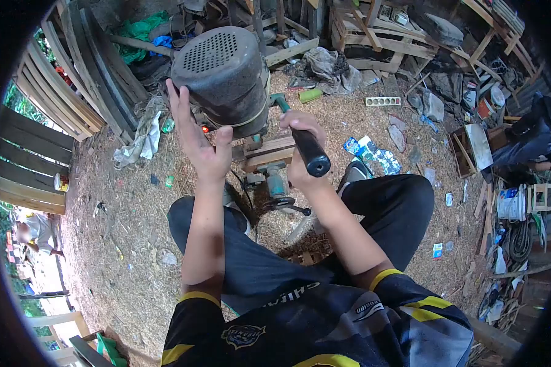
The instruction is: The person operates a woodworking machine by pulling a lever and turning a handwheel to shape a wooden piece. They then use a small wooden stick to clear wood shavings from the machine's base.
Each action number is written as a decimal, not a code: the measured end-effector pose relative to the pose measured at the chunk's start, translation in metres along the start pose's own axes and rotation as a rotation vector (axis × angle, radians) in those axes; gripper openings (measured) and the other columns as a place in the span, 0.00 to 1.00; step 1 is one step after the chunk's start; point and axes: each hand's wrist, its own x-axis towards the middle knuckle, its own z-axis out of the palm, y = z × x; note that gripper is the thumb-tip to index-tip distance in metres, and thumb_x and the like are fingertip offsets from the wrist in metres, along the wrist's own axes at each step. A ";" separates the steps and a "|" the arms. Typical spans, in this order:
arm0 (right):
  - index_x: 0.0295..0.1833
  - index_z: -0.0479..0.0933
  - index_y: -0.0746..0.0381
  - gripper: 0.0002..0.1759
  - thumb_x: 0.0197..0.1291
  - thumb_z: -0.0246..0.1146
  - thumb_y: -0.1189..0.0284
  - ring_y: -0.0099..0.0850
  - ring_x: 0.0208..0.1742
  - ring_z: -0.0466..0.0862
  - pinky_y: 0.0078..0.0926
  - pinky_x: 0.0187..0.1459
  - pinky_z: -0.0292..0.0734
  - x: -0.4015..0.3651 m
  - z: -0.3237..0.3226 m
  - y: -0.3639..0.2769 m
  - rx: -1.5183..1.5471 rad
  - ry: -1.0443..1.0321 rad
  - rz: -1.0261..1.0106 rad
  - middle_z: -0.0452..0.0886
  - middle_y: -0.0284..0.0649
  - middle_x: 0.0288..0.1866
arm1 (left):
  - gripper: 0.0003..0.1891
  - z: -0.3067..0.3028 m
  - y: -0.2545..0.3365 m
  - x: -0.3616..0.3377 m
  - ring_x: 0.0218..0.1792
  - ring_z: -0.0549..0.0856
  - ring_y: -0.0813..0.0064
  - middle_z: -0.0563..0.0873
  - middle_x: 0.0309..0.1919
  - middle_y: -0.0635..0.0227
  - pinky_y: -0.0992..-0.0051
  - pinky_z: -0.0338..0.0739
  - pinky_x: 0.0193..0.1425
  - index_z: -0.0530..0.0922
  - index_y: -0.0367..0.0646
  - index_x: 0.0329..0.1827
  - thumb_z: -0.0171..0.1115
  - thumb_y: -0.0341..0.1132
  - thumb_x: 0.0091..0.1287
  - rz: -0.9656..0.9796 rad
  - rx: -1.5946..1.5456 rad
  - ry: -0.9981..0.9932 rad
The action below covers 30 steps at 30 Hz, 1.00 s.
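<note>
A dark, dusty cylindrical machine housing [229, 92] with a perforated round top stands in front of me. My left hand [203, 137] is raised flat against its near left side, fingers stretched out. A small red light [205, 129] glows beside that palm. My right hand [307, 122] is wrapped round a black-gripped lever handle [312, 156], its end pointing towards me. The lever's green joint [280, 101] sits at the housing's right side. Below lie wooden pieces [272, 153] and a green vise-like fixture [276, 183] with a black crank handle [297, 208], between my legs.
Wood shavings cover the ground [128, 226]. A white power strip [382, 101], a green cup-like object [310, 95] and blue-and-white packaging [373, 154] lie to the right. Planks [101, 67] lean at the left. Far left, a person [37, 232] sits outside.
</note>
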 end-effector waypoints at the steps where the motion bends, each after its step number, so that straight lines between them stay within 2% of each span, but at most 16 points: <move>1: 0.68 0.69 0.61 0.16 0.81 0.54 0.67 0.40 0.59 0.80 0.48 0.67 0.75 0.004 0.002 0.003 -0.017 0.017 0.020 0.76 0.46 0.58 | 0.46 -0.002 -0.001 0.000 0.86 0.57 0.48 0.52 0.87 0.44 0.52 0.49 0.88 0.58 0.37 0.86 0.62 0.61 0.76 0.002 -0.010 -0.009; 3: 0.71 0.68 0.62 0.19 0.83 0.53 0.65 0.38 0.59 0.80 0.45 0.67 0.74 0.015 0.006 0.009 -0.051 0.048 0.063 0.76 0.44 0.60 | 0.46 -0.006 0.001 -0.001 0.86 0.56 0.48 0.53 0.87 0.44 0.51 0.48 0.87 0.59 0.37 0.85 0.57 0.64 0.77 -0.008 -0.020 -0.025; 5: 0.76 0.66 0.64 0.23 0.85 0.50 0.64 0.31 0.59 0.79 0.36 0.64 0.76 0.034 0.006 0.021 -0.247 0.038 0.087 0.77 0.39 0.59 | 0.46 -0.011 0.003 -0.004 0.86 0.56 0.48 0.54 0.87 0.43 0.50 0.49 0.87 0.60 0.37 0.85 0.53 0.66 0.78 -0.013 -0.009 -0.042; 7: 0.78 0.67 0.65 0.24 0.85 0.51 0.65 0.27 0.56 0.79 0.32 0.61 0.77 0.060 0.015 0.029 -0.132 0.074 0.198 0.80 0.37 0.56 | 0.45 -0.016 0.005 -0.005 0.86 0.57 0.46 0.55 0.86 0.42 0.50 0.49 0.87 0.61 0.37 0.84 0.50 0.67 0.79 -0.003 0.025 -0.062; 10: 0.76 0.70 0.69 0.25 0.79 0.54 0.73 0.35 0.59 0.82 0.30 0.65 0.74 0.102 0.034 0.025 -0.107 0.189 0.292 0.83 0.47 0.60 | 0.44 -0.021 0.009 -0.005 0.84 0.61 0.40 0.60 0.84 0.37 0.49 0.55 0.85 0.65 0.37 0.83 0.49 0.67 0.79 0.020 0.071 -0.062; 13: 0.79 0.67 0.69 0.28 0.79 0.57 0.71 0.31 0.60 0.84 0.30 0.65 0.75 0.157 0.032 0.044 -0.132 0.100 0.291 0.85 0.48 0.62 | 0.43 -0.028 0.011 -0.002 0.83 0.62 0.40 0.60 0.84 0.38 0.49 0.56 0.84 0.65 0.37 0.83 0.49 0.66 0.80 0.048 0.073 -0.067; 16: 0.80 0.69 0.66 0.28 0.79 0.59 0.71 0.31 0.61 0.84 0.29 0.65 0.75 0.181 0.034 0.083 -0.002 0.065 0.294 0.85 0.49 0.63 | 0.41 -0.034 0.014 -0.001 0.85 0.61 0.45 0.61 0.85 0.43 0.50 0.53 0.86 0.66 0.36 0.82 0.44 0.65 0.82 0.001 0.063 -0.064; 19: 0.80 0.69 0.64 0.28 0.78 0.61 0.70 0.31 0.61 0.84 0.30 0.65 0.76 0.178 0.029 0.091 0.099 0.027 0.494 0.85 0.48 0.65 | 0.38 -0.039 0.018 0.002 0.84 0.62 0.46 0.62 0.84 0.43 0.52 0.54 0.86 0.68 0.37 0.81 0.45 0.61 0.83 -0.051 0.076 -0.162; 20: 0.79 0.69 0.64 0.28 0.79 0.61 0.69 0.32 0.61 0.84 0.31 0.64 0.77 0.163 0.032 0.090 0.106 0.100 0.513 0.85 0.45 0.65 | 0.37 -0.040 0.018 0.003 0.84 0.62 0.46 0.62 0.84 0.43 0.52 0.54 0.85 0.69 0.37 0.81 0.46 0.60 0.83 -0.041 0.067 -0.156; 23: 0.78 0.70 0.65 0.26 0.79 0.61 0.69 0.33 0.61 0.84 0.32 0.64 0.77 0.109 0.024 0.083 -0.224 0.075 0.434 0.84 0.43 0.64 | 0.34 -0.040 0.017 0.002 0.84 0.64 0.46 0.64 0.83 0.42 0.52 0.56 0.85 0.70 0.37 0.80 0.49 0.56 0.83 -0.037 0.039 -0.134; 25: 0.74 0.73 0.66 0.23 0.79 0.60 0.70 0.36 0.60 0.84 0.33 0.64 0.77 0.046 0.013 0.077 -0.138 0.136 0.595 0.84 0.46 0.62 | 0.33 -0.039 0.017 0.002 0.83 0.65 0.43 0.65 0.82 0.40 0.51 0.59 0.84 0.71 0.37 0.80 0.53 0.53 0.82 -0.048 0.018 -0.113; 26: 0.69 0.75 0.68 0.19 0.79 0.59 0.72 0.38 0.58 0.85 0.35 0.61 0.77 0.001 0.004 0.087 -0.361 0.146 0.468 0.84 0.48 0.58 | 0.32 -0.040 0.017 0.001 0.83 0.65 0.43 0.65 0.82 0.40 0.52 0.59 0.84 0.71 0.38 0.80 0.54 0.52 0.82 -0.052 0.011 -0.114; 27: 0.64 0.77 0.69 0.16 0.78 0.59 0.72 0.39 0.56 0.85 0.36 0.60 0.78 -0.049 -0.003 0.089 -0.386 0.225 0.609 0.84 0.50 0.55 | 0.32 -0.039 0.017 0.001 0.83 0.65 0.43 0.65 0.82 0.40 0.52 0.59 0.84 0.71 0.38 0.80 0.54 0.51 0.82 -0.056 0.006 -0.112; 28: 0.59 0.79 0.69 0.13 0.79 0.58 0.71 0.41 0.55 0.85 0.36 0.59 0.78 -0.095 -0.009 0.083 -0.544 0.227 0.633 0.84 0.52 0.53 | 0.31 -0.040 0.017 0.000 0.83 0.65 0.43 0.66 0.82 0.40 0.52 0.59 0.84 0.71 0.38 0.80 0.55 0.50 0.82 -0.059 0.002 -0.110; 29: 0.56 0.80 0.70 0.12 0.78 0.58 0.72 0.49 0.54 0.85 0.40 0.58 0.78 -0.144 -0.019 0.083 -0.629 0.197 0.765 0.84 0.55 0.52 | 0.31 -0.040 0.017 -0.001 0.83 0.65 0.43 0.66 0.82 0.41 0.52 0.59 0.84 0.71 0.38 0.80 0.55 0.49 0.82 -0.053 -0.006 -0.111; 30: 0.56 0.80 0.70 0.13 0.76 0.58 0.72 0.53 0.54 0.84 0.43 0.59 0.78 -0.185 -0.027 0.076 -0.768 0.122 0.819 0.84 0.57 0.51 | 0.31 -0.040 0.017 -0.001 0.83 0.65 0.43 0.66 0.82 0.41 0.52 0.59 0.84 0.71 0.37 0.80 0.55 0.49 0.82 -0.046 -0.011 -0.113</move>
